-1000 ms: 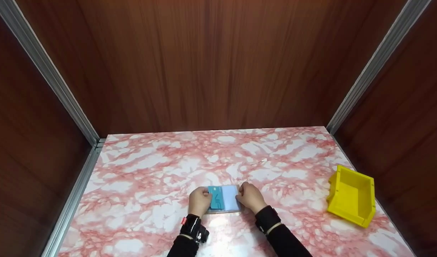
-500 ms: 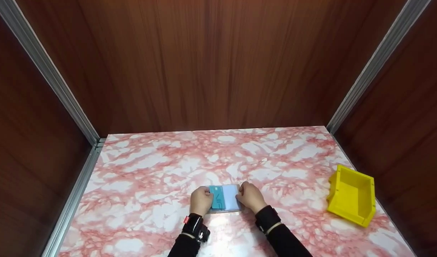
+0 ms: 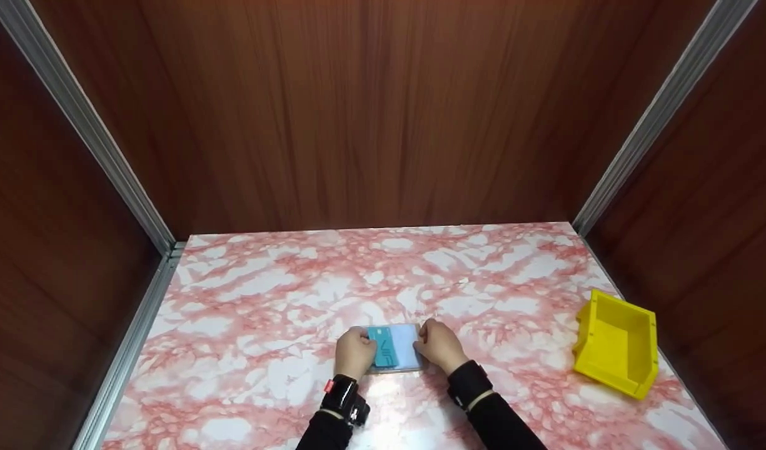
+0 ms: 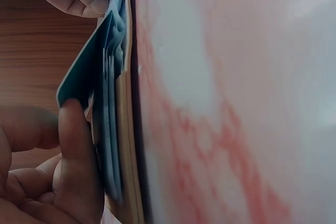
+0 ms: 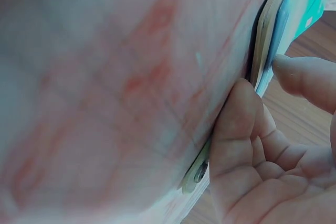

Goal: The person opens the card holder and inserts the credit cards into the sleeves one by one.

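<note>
A card holder (image 3: 405,347) with clear plastic sleeves and a tan cover lies spread on the table. Over its left half is a teal card (image 3: 384,355) with dark lettering, pinched at its left edge by my left hand (image 3: 352,354). From the left wrist view, that card (image 4: 81,72) slants up from the sleeves, its far edge against them. My right hand (image 3: 440,347) grips the holder's right edge, thumb on the sleeves and fingers at the cover. A strap with a metal snap (image 5: 197,174) sticks out past those fingers in the right wrist view.
To the right stands a yellow plastic bin (image 3: 617,344), near the right wall. The table (image 3: 332,281) has a red and white marbled top. Brown wood-grain panels (image 3: 370,119) rise at the back and both sides, with metal rails at the corners.
My left hand has shifted slightly to the right, carrying the teal card further over the holder towards its middle. The right hand keeps its place on the holder's right edge.
</note>
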Tool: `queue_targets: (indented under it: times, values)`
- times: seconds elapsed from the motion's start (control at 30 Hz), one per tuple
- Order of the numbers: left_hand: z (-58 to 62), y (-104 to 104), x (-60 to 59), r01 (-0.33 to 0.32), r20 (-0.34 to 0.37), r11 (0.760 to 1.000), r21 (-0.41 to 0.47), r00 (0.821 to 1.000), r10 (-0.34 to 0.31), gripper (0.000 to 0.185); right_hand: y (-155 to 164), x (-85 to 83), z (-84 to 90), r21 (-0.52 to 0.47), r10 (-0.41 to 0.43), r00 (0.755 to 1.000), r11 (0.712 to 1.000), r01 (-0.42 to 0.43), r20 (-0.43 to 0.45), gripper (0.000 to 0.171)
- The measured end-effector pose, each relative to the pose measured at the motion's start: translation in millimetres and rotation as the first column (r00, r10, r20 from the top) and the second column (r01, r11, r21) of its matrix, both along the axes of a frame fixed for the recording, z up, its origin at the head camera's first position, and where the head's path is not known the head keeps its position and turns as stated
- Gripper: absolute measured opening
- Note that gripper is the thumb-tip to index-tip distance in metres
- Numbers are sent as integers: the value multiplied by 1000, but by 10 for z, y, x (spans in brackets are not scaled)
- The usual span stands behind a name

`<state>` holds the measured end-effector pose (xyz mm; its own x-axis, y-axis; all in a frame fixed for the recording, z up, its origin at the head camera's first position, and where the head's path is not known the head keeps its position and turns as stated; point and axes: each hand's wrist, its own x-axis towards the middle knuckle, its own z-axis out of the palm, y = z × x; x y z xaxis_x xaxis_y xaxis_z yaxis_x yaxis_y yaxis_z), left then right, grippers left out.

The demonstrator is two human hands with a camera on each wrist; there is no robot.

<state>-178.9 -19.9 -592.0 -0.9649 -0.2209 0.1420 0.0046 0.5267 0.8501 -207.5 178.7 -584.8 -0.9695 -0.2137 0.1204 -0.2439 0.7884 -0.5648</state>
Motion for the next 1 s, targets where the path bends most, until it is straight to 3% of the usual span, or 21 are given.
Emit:
queue_targets:
  times: [0.2, 0.8, 1.0]
  values:
    - [16, 29, 9, 10, 42, 1000, 18, 999, -11, 17, 6, -3, -9, -2, -8, 1000, 1000, 9, 12, 20]
    - [17, 156, -37, 22, -6, 999, -43, 1000, -22, 14, 1, -13, -29, 8, -9, 1000, 1000, 9, 22, 21]
    - [18, 181, -55, 31, -10, 998, -54, 999, -31, 15, 12, 14, 4, -30, 9, 1000, 1000, -9, 1, 19]
